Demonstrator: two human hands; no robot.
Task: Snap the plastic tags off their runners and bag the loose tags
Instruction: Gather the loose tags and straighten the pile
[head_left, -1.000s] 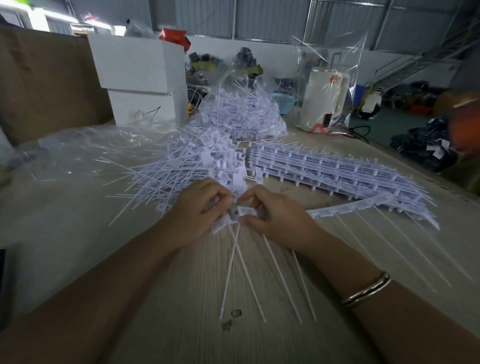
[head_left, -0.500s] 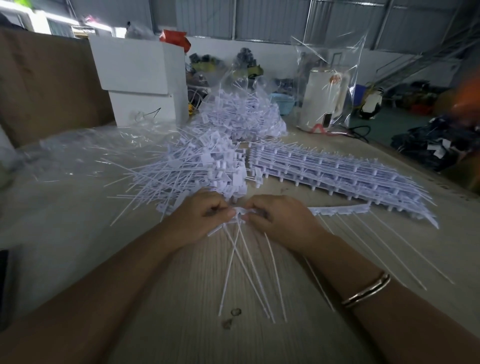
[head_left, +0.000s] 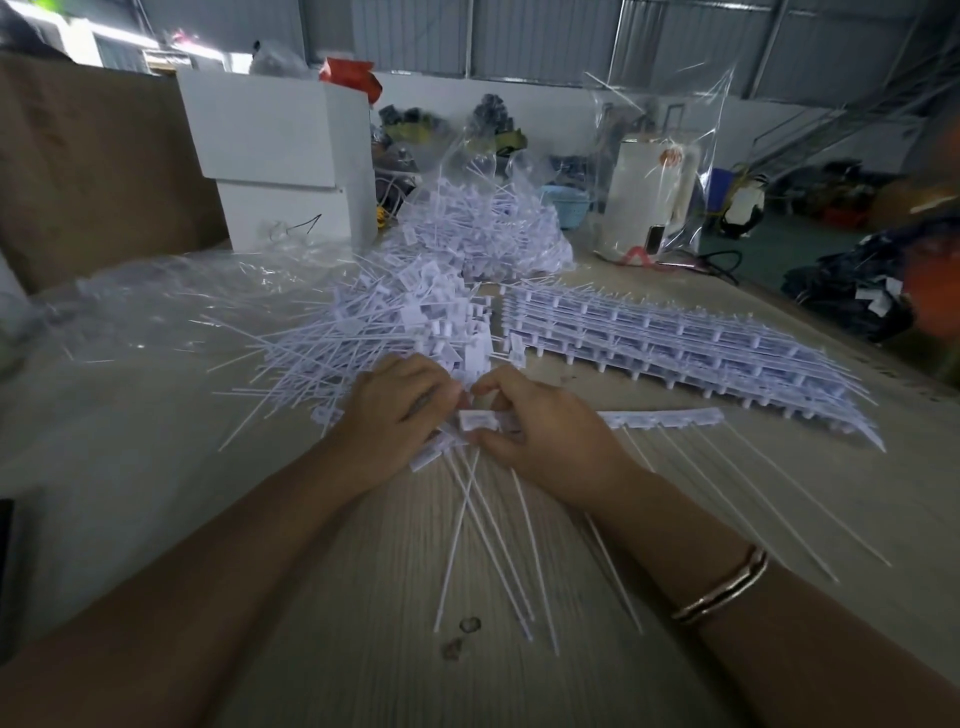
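Observation:
My left hand (head_left: 400, 410) and my right hand (head_left: 540, 431) meet at the table's middle, both pinching white plastic tags (head_left: 478, 420). The left hand holds a small bundle of snapped-off tags, their long thin tails fanning toward me. The right hand grips the near end of a runner strip (head_left: 670, 417) that stretches right, several tags hanging from it. A loose heap of separated tags (head_left: 395, 322) lies just behind my hands. A stack of full runners (head_left: 675, 348) lies to the right of it. A clear bag filled with tags (head_left: 488, 234) stands farther back.
An empty clear plastic bag (head_left: 171, 296) sprawls at the left. White boxes (head_left: 291, 161) and a brown cardboard sheet (head_left: 88, 171) stand at the back left. A white kettle in plastic wrap (head_left: 654, 192) stands at the back right. The table's right edge (head_left: 857, 358) runs diagonally.
The runner strip has slid left through my right hand and shows fewer tags. The tails in my left hand's bundle have swung and crossed. Both hands stay together.

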